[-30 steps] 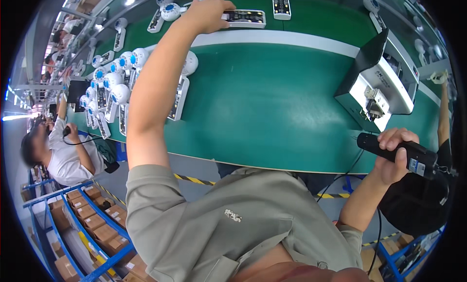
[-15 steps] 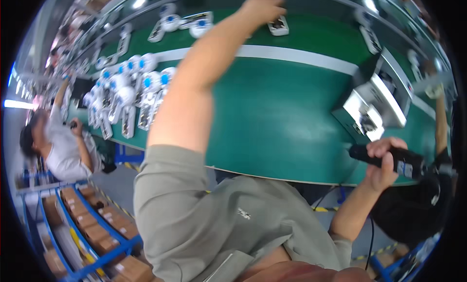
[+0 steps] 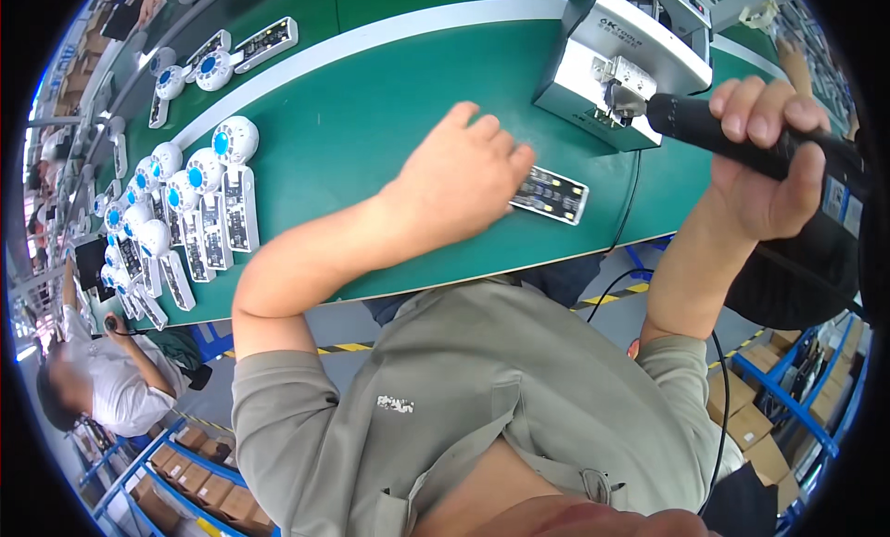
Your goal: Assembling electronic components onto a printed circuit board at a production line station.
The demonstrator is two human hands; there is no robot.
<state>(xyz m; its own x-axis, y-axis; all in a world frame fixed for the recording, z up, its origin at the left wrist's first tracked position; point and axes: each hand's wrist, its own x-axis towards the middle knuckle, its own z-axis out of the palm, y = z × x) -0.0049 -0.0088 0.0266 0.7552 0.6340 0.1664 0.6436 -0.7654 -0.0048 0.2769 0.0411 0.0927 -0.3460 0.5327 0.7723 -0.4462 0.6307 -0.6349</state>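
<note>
I see a green tabletop point(image 3: 371, 101) with a white stripe. On it lie a circuit strip point(image 3: 551, 194), a grey machine point(image 3: 623, 60) and rows of white-blue parts point(image 3: 190, 208).

Your left hand point(image 3: 459, 189) rested palm-down on a flat, narrow, white-framed circuit strip point(image 3: 552, 194), which protruded beyond your fingertips and lay flat. Your right hand point(image 3: 765, 157) gripped a black cylindrical electric screwdriver point(image 3: 742, 138), tip pointing left, above the strip.

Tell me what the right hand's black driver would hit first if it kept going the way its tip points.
Probably the grey machine. The black driver in the right hand points at the metal fitting on its front, seemingly almost touching, though depth is unclear.
</note>
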